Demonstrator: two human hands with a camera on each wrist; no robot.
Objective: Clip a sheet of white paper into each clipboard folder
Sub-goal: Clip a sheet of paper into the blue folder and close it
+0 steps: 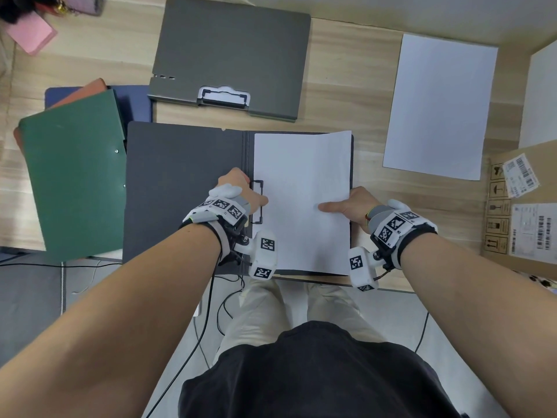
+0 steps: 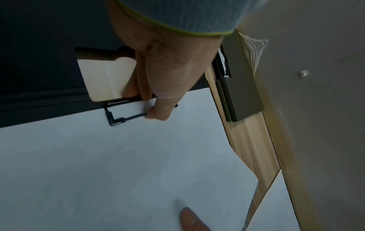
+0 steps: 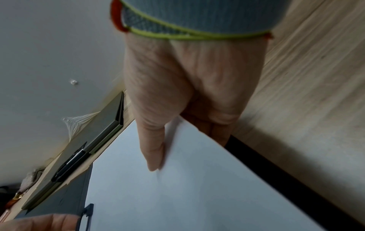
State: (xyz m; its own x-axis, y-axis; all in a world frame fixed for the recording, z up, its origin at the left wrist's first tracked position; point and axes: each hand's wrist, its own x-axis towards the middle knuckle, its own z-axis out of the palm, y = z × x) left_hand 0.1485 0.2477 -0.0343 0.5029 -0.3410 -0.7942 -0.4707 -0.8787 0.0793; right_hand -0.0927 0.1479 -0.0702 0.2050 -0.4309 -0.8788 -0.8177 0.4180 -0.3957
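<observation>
An open dark grey folder [image 1: 180, 182] lies flat on the table [image 1: 355, 95]; a plain white sheet [image 1: 304, 188] covers its right half, smooth and blank, its far right corner lifted a little past the folder's edge. The left hand [image 1: 241, 191] is curled on the black wire clip [image 1: 256, 203] at the sheet's left edge; in the left wrist view the thumb presses the wire while the other fingers [image 2: 138, 81] wrap a pale clip plate [image 2: 106, 78], and the sheet's edge lies under the wire frame. The right hand [image 1: 352, 208] pinches the sheet's right edge, thumb on top pointing toward the clip, fingers [image 3: 213, 129] tucked beneath the paper. Beyond the left fingers lies a closed olive-grey folder [image 1: 232, 55] with its clip facing the person; left of them sit a green folder [image 1: 75, 176] on orange and blue ones. Beyond the right fingers a second white sheet [image 1: 437, 107] lies flat on the table; a cardboard box [image 1: 518, 206] stands further right.
</observation>
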